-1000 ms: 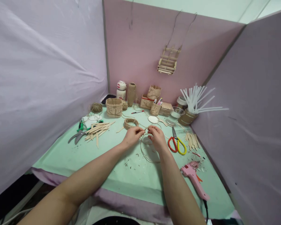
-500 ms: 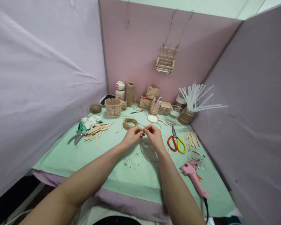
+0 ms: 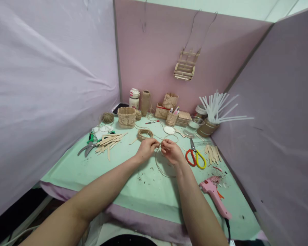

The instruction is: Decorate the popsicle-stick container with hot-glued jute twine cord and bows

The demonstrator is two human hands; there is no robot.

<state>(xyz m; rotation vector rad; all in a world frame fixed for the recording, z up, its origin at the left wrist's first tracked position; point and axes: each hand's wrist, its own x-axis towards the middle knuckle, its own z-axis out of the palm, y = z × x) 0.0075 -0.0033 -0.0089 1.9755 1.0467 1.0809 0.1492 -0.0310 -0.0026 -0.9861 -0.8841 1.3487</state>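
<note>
One slack twine loop (image 3: pixel 158 167) lay nearside & R of coil (image 3: pixel 143 137). L hand (image 3: pixel 145 150) pinched its strand; R hand (image 3: pixel 171 152) narrow, appeared pinched on same. Risk: tangle if loop was tugged fast, slip if pinch loosened.

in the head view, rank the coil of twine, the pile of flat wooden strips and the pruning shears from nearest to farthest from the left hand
From the left hand:
1. Coil of twine: just beyond the hand.
2. Pile of flat wooden strips: off to the left.
3. Pruning shears: farther left, past the strips.
</note>
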